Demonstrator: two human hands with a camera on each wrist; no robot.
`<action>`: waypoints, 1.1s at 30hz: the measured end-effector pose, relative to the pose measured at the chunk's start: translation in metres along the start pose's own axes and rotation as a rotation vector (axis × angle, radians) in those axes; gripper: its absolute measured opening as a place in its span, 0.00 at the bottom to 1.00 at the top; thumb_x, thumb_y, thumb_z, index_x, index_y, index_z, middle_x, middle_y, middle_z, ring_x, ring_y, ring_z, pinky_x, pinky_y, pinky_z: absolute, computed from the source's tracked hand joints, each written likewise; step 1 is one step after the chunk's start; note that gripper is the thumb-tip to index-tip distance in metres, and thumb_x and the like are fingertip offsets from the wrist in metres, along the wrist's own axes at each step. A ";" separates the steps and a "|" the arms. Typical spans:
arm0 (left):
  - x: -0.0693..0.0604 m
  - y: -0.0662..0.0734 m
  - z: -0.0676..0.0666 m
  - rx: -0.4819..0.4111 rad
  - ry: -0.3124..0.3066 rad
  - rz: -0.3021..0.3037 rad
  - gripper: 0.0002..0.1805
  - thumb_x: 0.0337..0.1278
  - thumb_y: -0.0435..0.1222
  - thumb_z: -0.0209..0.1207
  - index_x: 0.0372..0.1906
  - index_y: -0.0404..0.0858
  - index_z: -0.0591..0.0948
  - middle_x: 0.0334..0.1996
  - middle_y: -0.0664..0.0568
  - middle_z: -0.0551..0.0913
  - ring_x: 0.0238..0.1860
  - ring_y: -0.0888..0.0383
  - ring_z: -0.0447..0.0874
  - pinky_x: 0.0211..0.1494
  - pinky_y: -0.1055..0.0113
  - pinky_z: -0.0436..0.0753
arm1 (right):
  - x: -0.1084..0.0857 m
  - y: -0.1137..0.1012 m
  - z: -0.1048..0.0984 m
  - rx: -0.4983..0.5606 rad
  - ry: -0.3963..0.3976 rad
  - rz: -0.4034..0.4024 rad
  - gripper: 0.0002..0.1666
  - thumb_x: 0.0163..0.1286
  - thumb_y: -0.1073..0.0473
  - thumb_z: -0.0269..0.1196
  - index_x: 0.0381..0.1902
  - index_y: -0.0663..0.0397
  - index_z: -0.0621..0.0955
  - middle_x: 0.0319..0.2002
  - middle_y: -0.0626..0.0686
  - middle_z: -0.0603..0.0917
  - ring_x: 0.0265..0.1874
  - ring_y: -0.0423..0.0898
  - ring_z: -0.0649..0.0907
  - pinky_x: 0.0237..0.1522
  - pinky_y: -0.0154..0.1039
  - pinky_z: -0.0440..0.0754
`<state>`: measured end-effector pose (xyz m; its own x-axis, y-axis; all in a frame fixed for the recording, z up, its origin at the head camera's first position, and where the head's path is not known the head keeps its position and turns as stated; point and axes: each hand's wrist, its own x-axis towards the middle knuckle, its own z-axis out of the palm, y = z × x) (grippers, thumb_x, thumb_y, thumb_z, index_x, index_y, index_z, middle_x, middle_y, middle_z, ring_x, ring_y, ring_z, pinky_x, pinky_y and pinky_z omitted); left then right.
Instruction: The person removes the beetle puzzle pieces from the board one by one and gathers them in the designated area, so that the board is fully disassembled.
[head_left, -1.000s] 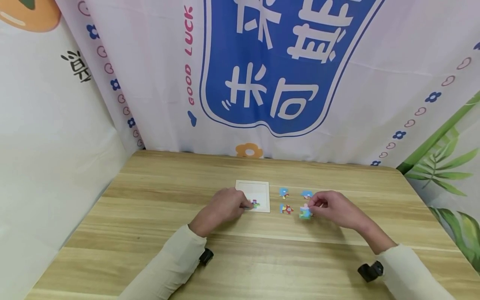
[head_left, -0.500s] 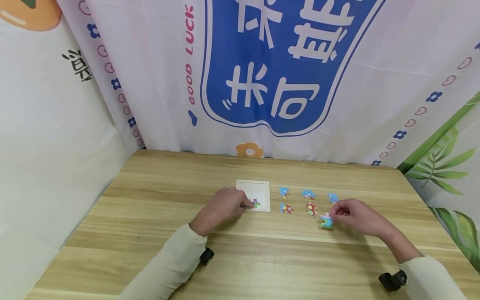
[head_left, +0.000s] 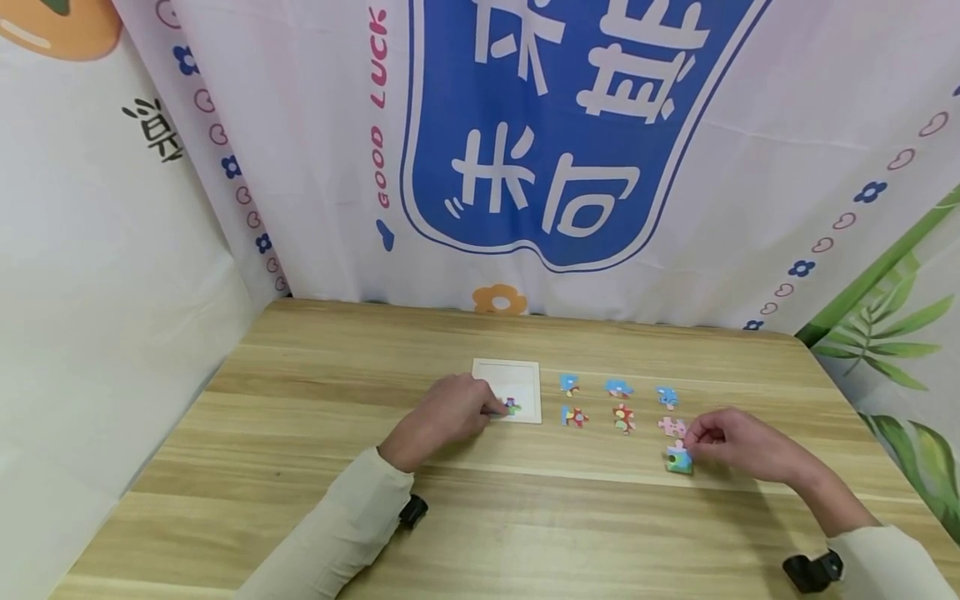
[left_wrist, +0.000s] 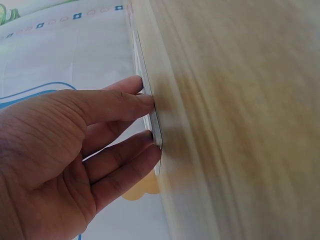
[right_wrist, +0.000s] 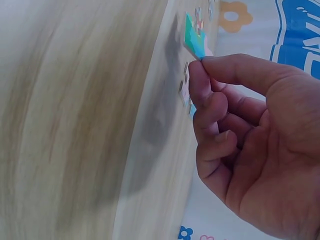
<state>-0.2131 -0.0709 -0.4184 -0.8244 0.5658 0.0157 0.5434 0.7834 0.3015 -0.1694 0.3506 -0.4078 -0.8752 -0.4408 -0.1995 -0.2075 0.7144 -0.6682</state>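
A thin square white puzzle frame (head_left: 538, 392) lies on the table, a small colourful puzzle piece (head_left: 513, 406) in its lower part. My left hand (head_left: 447, 417) grips the frame's near-left edge; in the left wrist view the thumb (left_wrist: 137, 102) is on the near side and a fingertip shows beyond the edge. Between thumb and index finger, my right hand (head_left: 738, 442) pinches a blue-and-green puzzle piece (head_left: 679, 460) with a pink knob, seen tilted in the right wrist view. Just beyond it lies a pink puzzle piece (head_left: 672, 426).
Several loose pieces lie in rows right of the frame, among them a red one (head_left: 623, 417), a yellow-and-red one (head_left: 574, 416) and blue ones (head_left: 618, 387). A printed cloth (head_left: 337, 208) hangs along the back edge of the wooden table (head_left: 480, 517).
My right hand has moved right and toward me with the blue-and-green piece, uncovering the red, pink and right-hand blue pieces. The left hand stays on the frame.
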 end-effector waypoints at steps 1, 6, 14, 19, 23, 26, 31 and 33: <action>0.000 0.000 0.000 0.003 -0.003 -0.002 0.16 0.63 0.28 0.68 0.47 0.52 0.92 0.50 0.55 0.89 0.21 0.63 0.61 0.25 0.69 0.61 | 0.000 0.001 0.000 0.002 -0.003 -0.001 0.03 0.72 0.67 0.64 0.38 0.57 0.84 0.30 0.49 0.80 0.28 0.39 0.74 0.30 0.34 0.73; 0.001 0.000 0.000 0.015 -0.009 -0.007 0.15 0.63 0.30 0.68 0.47 0.53 0.92 0.50 0.56 0.89 0.23 0.64 0.66 0.26 0.70 0.64 | 0.001 0.005 0.001 -0.018 0.007 0.013 0.03 0.72 0.66 0.64 0.37 0.56 0.84 0.30 0.48 0.81 0.28 0.40 0.74 0.30 0.34 0.73; 0.002 -0.001 0.000 0.005 -0.013 0.001 0.14 0.63 0.31 0.69 0.47 0.53 0.93 0.49 0.56 0.89 0.21 0.63 0.64 0.25 0.70 0.64 | 0.002 0.009 0.002 -0.045 0.029 0.056 0.02 0.70 0.66 0.64 0.37 0.56 0.84 0.29 0.48 0.80 0.29 0.42 0.75 0.30 0.35 0.73; 0.001 -0.002 0.000 0.002 -0.011 -0.002 0.14 0.63 0.30 0.68 0.47 0.52 0.93 0.49 0.56 0.89 0.22 0.63 0.64 0.26 0.70 0.63 | 0.003 0.010 0.003 -0.049 0.041 0.084 0.02 0.71 0.64 0.65 0.37 0.56 0.84 0.30 0.48 0.80 0.29 0.44 0.75 0.31 0.36 0.72; 0.000 -0.002 0.000 -0.004 -0.008 0.003 0.14 0.63 0.30 0.68 0.47 0.52 0.93 0.48 0.56 0.89 0.21 0.63 0.60 0.25 0.69 0.61 | 0.004 0.010 0.004 -0.040 0.046 0.094 0.02 0.71 0.64 0.65 0.36 0.56 0.84 0.30 0.48 0.80 0.30 0.45 0.75 0.31 0.36 0.72; 0.000 -0.002 0.000 -0.014 -0.003 0.008 0.14 0.64 0.29 0.67 0.46 0.51 0.93 0.48 0.56 0.89 0.20 0.62 0.58 0.24 0.69 0.60 | 0.003 0.010 0.005 -0.040 0.050 0.095 0.02 0.71 0.64 0.65 0.36 0.56 0.84 0.30 0.48 0.80 0.30 0.45 0.75 0.31 0.36 0.72; 0.000 -0.002 0.000 -0.018 0.004 0.012 0.14 0.64 0.29 0.68 0.46 0.51 0.93 0.48 0.56 0.89 0.21 0.62 0.58 0.25 0.69 0.59 | 0.003 0.008 0.005 -0.072 0.075 0.093 0.03 0.70 0.62 0.65 0.36 0.55 0.85 0.31 0.47 0.81 0.30 0.44 0.75 0.32 0.36 0.73; 0.000 -0.002 0.000 -0.015 0.005 0.012 0.14 0.63 0.29 0.68 0.46 0.51 0.93 0.48 0.56 0.89 0.21 0.62 0.58 0.24 0.69 0.59 | 0.002 0.006 0.005 -0.080 0.089 0.098 0.04 0.71 0.61 0.65 0.37 0.55 0.85 0.31 0.47 0.80 0.31 0.45 0.75 0.32 0.36 0.73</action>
<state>-0.2138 -0.0725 -0.4185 -0.8188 0.5735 0.0237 0.5504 0.7728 0.3160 -0.1701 0.3508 -0.4155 -0.9276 -0.3194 -0.1940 -0.1503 0.7942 -0.5888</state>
